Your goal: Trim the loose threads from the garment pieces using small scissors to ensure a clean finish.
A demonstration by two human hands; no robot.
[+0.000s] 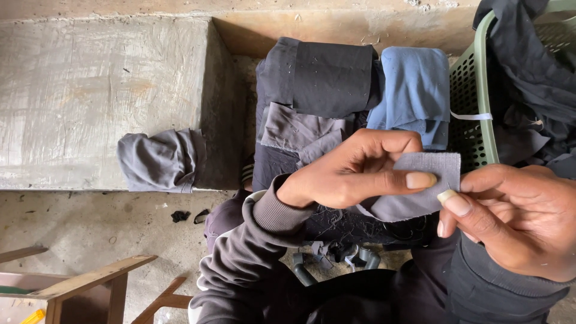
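L hand point(354, 174) pinches grey cloth piece point(420, 186) btwn thumb & fingers; R hand point(510, 222) nips its edge at 3 o'clock. Folded fabrics point(336, 90) at 12, green basket point(474, 108) at 2.

A concrete ledge point(90, 90) bears a crumpled grey garment point(159, 159).

My hands: two, left point(354, 174), right point(516, 222). Grey patch point(429, 165) between my fingers: one. Green basket point(474, 102): one. Folded cloths on pile: dark point(330, 78), blue point(417, 84). Crumpled grey cloth point(159, 159) on ledge: one.
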